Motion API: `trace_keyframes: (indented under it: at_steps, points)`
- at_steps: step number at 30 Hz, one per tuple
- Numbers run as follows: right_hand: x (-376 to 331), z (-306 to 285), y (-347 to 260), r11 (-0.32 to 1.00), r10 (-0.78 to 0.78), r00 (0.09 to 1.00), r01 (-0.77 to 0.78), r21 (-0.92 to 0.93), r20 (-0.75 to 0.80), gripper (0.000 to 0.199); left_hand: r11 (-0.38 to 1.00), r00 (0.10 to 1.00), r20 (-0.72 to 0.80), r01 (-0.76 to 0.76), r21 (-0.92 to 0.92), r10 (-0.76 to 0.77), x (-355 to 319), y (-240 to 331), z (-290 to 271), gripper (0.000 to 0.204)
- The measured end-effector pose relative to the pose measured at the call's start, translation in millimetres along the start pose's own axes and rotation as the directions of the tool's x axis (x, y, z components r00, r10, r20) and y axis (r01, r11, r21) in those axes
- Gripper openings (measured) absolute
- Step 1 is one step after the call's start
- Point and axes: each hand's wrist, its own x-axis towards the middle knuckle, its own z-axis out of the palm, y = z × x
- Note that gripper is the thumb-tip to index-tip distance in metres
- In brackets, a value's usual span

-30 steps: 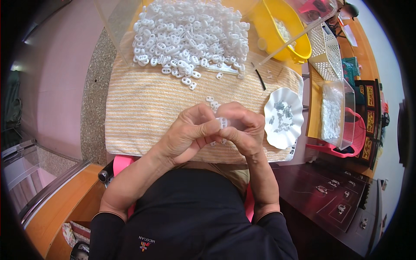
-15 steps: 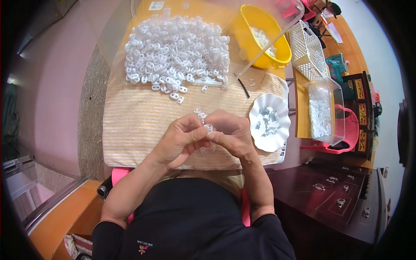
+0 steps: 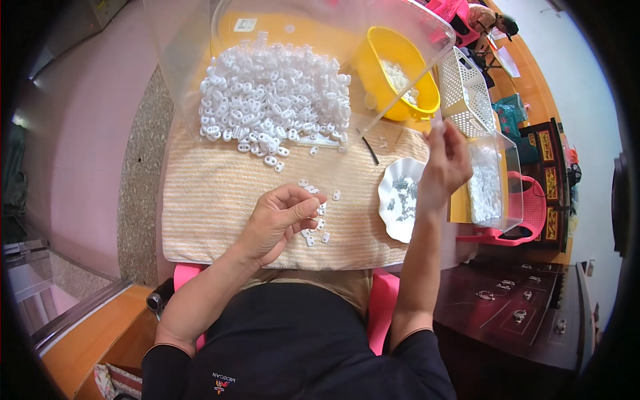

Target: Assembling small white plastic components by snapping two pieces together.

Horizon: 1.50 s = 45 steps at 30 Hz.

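Note:
My left hand (image 3: 283,220) hovers over the striped towel with thumb and fingers pinched together; whatever is between them is too small to tell. Below and beside its fingertips lie several small white two-hole plastic pieces (image 3: 311,241). Raised at the right, my right hand (image 3: 443,160) is between the yellow basin (image 3: 430,100) and the clear bin of white pieces (image 3: 487,190). Its fingers are blurred and look closed, with a pale bit at the tips that I cannot make out. Beneath that forearm, a white scalloped plate (image 3: 398,230) holds small grey parts (image 3: 403,197).
A large clear tub (image 3: 193,87) lies with a heap of white two-hole pieces (image 3: 267,100) spilling onto the towel (image 3: 207,220). A black stick (image 3: 371,151) lies near it. A white perforated basket (image 3: 463,87) stands beyond my right hand. Another person (image 3: 490,23) is at the far right.
My right hand has left my left hand and moved up and right, past the plate. The left hand stays near its place. The white pieces on the towel now show more fully.

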Motion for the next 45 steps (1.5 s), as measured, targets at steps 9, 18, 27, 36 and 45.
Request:
trace_keyframes:
  at_steps: [9, 18, 27, 36, 45]
  points:
    - [32.1, 1.7, 34.3, 0.93, -0.171, 0.963, 0.228, -0.288, 0.209, 0.028, 0.998, 0.997, -0.059, -0.054, 0.021, 0.056, 2.5, -0.4, -3.8, 0.007]
    - [-61.5, 36.2, 18.9, 0.937, -0.011, 0.731, 0.246, -0.249, 0.682, 0.016, 0.996, 0.994, -0.072, -0.081, 0.043, 0.084, 2.3, 0.6, -2.8, 0.007]
    - [-74.5, 59.3, 8.4, 0.8, 0.117, 0.616, 0.407, -0.441, 0.779, 0.021, 0.984, 0.985, -0.078, -0.147, 0.105, 0.156, 1.8, 2.5, -4.4, 0.007]
    - [-79.3, 65.0, 9.0, 0.786, 0.105, 0.591, 0.444, -0.431, 0.8, 0.016, 0.986, 0.984, -0.108, -0.128, 0.106, 0.139, 0.7, 3.8, -0.1, 0.008]
    - [-75.9, 63.6, 0.2, 0.81, 0.201, 0.544, 0.376, -0.45, 0.815, 0.019, 0.987, 0.982, -0.136, -0.112, 0.119, 0.128, 0.4, 2.3, -0.8, 0.008]
